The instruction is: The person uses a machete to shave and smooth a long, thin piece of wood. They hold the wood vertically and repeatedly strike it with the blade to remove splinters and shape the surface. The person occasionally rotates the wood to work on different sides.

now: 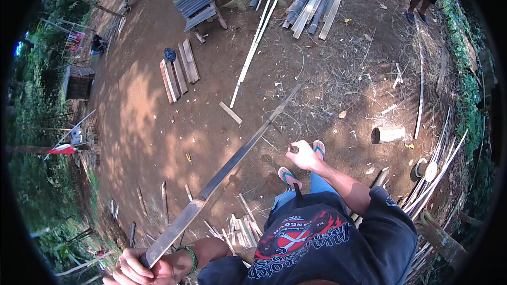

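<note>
A long split bamboo slat (228, 173), dark on its outer face, runs slantwise from the lower left toward the middle of the view. My left hand (138, 270), with a green cord bracelet at the wrist, grips its near end at the lower left. In front of my body, my right hand (304, 157) is closed round the handle of a long knife (272, 121). Its thin blade, seen nearly edge-on, points up and left and crosses the slat's line near the far part. Whether blade and slat touch, I cannot tell.
Split bamboo (317, 2) lies piled at the far side, with two long pale strips (259, 34) beside it. Boards (179, 71) lie at the left, near a slatted bamboo stand (191, 1). A cut log (388, 135) and shavings are at right. Another person's legs (420, 8) stand far right.
</note>
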`<state>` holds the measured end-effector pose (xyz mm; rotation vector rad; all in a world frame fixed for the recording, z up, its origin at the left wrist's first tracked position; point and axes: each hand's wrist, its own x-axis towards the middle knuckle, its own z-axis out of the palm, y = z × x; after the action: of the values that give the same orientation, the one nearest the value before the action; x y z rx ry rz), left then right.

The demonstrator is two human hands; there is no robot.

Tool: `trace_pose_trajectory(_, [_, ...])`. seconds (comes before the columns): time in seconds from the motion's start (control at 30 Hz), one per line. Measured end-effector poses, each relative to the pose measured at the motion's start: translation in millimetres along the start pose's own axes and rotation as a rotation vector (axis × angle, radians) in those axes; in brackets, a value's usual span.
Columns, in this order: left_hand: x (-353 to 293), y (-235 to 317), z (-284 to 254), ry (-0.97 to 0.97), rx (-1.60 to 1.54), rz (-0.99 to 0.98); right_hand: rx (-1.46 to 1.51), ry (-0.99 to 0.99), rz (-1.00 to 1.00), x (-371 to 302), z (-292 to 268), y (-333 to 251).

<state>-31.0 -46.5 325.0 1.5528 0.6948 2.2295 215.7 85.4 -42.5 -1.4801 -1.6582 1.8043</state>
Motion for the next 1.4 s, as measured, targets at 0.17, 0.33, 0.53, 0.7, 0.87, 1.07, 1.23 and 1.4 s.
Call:
trace_pose_trajectory(0.17, [5, -20, 44, 0.039, -0.108, 0.083, -0.197, -0.099, -0.239, 11, -41, 24])
trace_pose_trajectory(0.33, [31, -40, 86, -0.351, -0.488, 0.058, -0.244, 0.069, 0.147, 75, -95, 130])
trace_pose_trajectory(0.53, [35, -65, 120, -0.274, -0.541, 0.148, -0.127, -0.126, -0.301, 7, -113, 18])
trace_pose_trajectory(0.7, [42, -71, 148, -0.208, -0.391, 0.118, -0.11, 0.052, 0.111, 72, -116, 132])
trace_pose_trajectory(0.87, [42, -70, 157, -0.069, -0.151, 0.12, -0.039, 0.214, 0.306, 95, -118, 162])
trace_pose_trajectory(1.07, [41, -72, 157, 0.084, 0.025, 0.14, 0.178, -0.042, -0.201, 35, -101, 41])
trace_pose_trajectory(1.23, [70, -83, 160, 0.197, 0.178, 0.208, 0.096, 0.01, 0.047, 101, -110, 89])
trace_pose_trajectory(1.4, [82, -90, 137, 0.318, 0.326, 0.232, -0.046, 0.142, 0.171, 176, -123, 149])
